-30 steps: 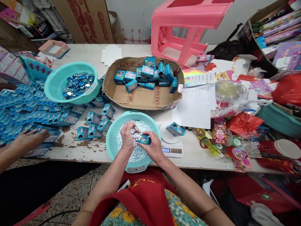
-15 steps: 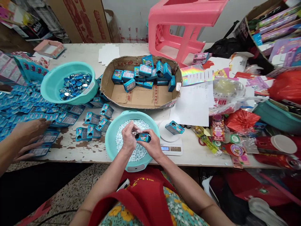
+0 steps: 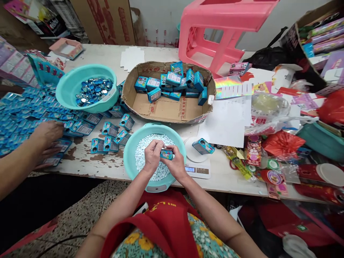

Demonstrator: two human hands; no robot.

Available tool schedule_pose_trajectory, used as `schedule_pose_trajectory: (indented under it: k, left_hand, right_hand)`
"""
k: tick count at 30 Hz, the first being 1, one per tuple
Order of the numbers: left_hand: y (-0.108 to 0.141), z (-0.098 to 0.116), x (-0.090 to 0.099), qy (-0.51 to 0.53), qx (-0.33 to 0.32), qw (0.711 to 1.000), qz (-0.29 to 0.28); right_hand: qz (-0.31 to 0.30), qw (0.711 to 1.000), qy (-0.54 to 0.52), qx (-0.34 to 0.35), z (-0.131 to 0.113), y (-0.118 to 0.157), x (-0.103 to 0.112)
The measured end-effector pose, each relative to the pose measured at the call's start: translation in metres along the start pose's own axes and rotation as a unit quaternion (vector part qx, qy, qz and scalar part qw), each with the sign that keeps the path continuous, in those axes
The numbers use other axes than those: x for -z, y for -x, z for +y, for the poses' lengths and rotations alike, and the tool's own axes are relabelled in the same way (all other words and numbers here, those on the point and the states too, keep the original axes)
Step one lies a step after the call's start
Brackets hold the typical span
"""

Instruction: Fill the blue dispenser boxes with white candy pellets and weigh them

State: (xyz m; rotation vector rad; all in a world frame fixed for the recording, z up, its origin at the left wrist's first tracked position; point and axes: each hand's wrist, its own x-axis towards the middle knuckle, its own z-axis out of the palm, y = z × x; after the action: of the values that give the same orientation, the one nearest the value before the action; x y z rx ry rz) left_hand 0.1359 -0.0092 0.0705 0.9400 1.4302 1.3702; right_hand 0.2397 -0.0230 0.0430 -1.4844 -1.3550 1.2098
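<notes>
Over a teal basin [image 3: 128, 157] of small pale candies [image 3: 158, 175], both my hands meet at one small blue box [image 3: 166, 154]. My right hand [image 3: 176, 163] grips that box from the right. Closed at the box's left end, my left hand [image 3: 153, 154] has its fingertips pinched together near the opening; a small white thing shows there, and the palm's contents are hidden. On the white scale [image 3: 201, 171] to the right lies another blue box [image 3: 203, 146]. Several more blue boxes [image 3: 110, 144] stand on the table left of the basin.
Behind the basin, a cut cardboard box [image 3: 166, 111] holds several blue boxes. A second teal basin [image 3: 64, 87] contains round metal lids. Another person's hands [image 3: 49, 138] touch the blue boxes at left. A pink stool [image 3: 228, 21] and cluttered packaging [image 3: 282, 143] occupy the back and right.
The view has shifted, moving the table's objects rightward in the picture. My left hand's fingers have drawn together above the box's end, where loose candies showed before.
</notes>
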Motion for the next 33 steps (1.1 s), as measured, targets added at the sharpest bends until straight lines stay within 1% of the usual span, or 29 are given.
schedule_pose_trajectory:
  k: [3,5,6,7,8,9,10,11,12,13,14,15,16,17,18,19,21,23,24,26,27,28,29,30,31,33]
  left_hand:
    - [0.006,0.001,0.005,-0.006,-0.015,1.000,-0.023]
    - [0.003,-0.004,0.017,-0.012,-0.024,1.000,-0.013]
    - [0.000,-0.010,0.025,-0.038,-0.024,0.999,-0.001]
    - [-0.004,-0.017,0.034,-0.089,-0.019,0.996,0.006]
    - [-0.007,-0.025,0.044,-0.164,-0.007,0.986,0.004]
    - [-0.010,-0.035,0.053,-0.256,0.011,0.967,-0.009]
    - [-0.010,-0.045,0.060,-0.354,0.034,0.934,-0.030]
    - [-0.007,-0.055,0.064,-0.445,0.057,0.892,-0.054]
    - [-0.002,-0.065,0.065,-0.516,0.079,0.850,-0.075]
    - [0.005,-0.072,0.063,-0.565,0.097,0.814,-0.094]
    - [0.013,-0.078,0.058,-0.597,0.108,0.787,-0.112]
    - [0.023,-0.083,0.051,-0.614,0.113,0.770,-0.132]
    - [0.031,-0.086,0.043,-0.622,0.114,0.759,-0.154]
    - [0.039,-0.088,0.035,-0.621,0.113,0.755,-0.175]
    - [0.044,-0.090,0.027,-0.614,0.112,0.757,-0.195]
    - [0.047,-0.091,0.022,-0.598,0.112,0.765,-0.212]
    - [0.046,-0.095,0.017,-0.546,0.119,0.799,-0.224]
    - [0.038,-0.100,0.021,-0.463,0.127,0.853,-0.205]
    - [0.032,-0.101,0.025,-0.408,0.135,0.884,-0.184]
    - [0.022,-0.100,0.035,-0.266,0.175,0.938,-0.136]
    - [0.018,-0.095,0.040,-0.186,0.207,0.954,-0.115]
    - [0.014,-0.088,0.044,-0.107,0.239,0.960,-0.099]
    - [0.010,-0.079,0.047,-0.035,0.264,0.960,-0.088]
    - [0.007,-0.067,0.048,0.029,0.276,0.957,-0.081]
    - [0.005,-0.055,0.048,0.085,0.274,0.955,-0.078]
    - [0.000,-0.029,0.043,0.174,0.241,0.952,-0.073]
  right_hand:
    - [0.008,1.000,-0.005,-0.019,-0.003,0.001,0.002]
    - [0.014,1.000,-0.004,-0.009,-0.007,0.004,0.008]
    - [0.018,1.000,-0.005,0.004,-0.010,0.007,0.013]
    - [0.023,0.999,-0.004,0.022,-0.012,0.009,0.018]
    - [0.026,0.999,0.000,0.040,-0.013,0.011,0.023]
    - [0.027,0.998,0.004,0.054,-0.014,0.013,0.027]
    - [0.026,0.998,0.010,0.060,-0.014,0.015,0.032]
    - [0.026,0.998,0.014,0.060,-0.014,0.017,0.035]
    - [0.027,0.998,0.015,0.056,-0.013,0.018,0.038]
    - [0.033,0.998,0.013,0.054,-0.013,0.019,0.039]
    - [0.042,0.998,0.009,0.054,-0.012,0.020,0.040]
    - [0.054,0.997,0.005,0.057,-0.012,0.021,0.040]
    - [0.063,0.996,0.002,0.063,-0.012,0.022,0.040]
    - [0.066,0.996,0.001,0.067,-0.013,0.022,0.039]
    - [0.063,0.995,0.001,0.071,-0.013,0.022,0.038]
    - [0.056,0.996,0.006,0.074,-0.013,0.021,0.037]
    - [0.036,0.996,0.019,0.078,-0.011,0.018,0.034]
    - [0.021,0.996,0.031,0.076,-0.008,0.014,0.034]
    - [0.018,0.996,0.034,0.074,-0.006,0.012,0.034]
    - [0.018,0.996,0.040,0.073,-0.003,0.009,0.036]
    - [0.018,0.996,0.045,0.075,-0.001,0.008,0.037]
    - [0.015,0.996,0.053,0.076,0.001,0.008,0.038]
    - [0.009,0.995,0.062,0.077,0.002,0.008,0.038]
    - [0.002,0.994,0.074,0.080,0.004,0.008,0.038]
    - [-0.006,0.993,0.087,0.084,0.005,0.008,0.037]
    - [-0.020,0.988,0.120,0.098,0.007,0.008,0.031]
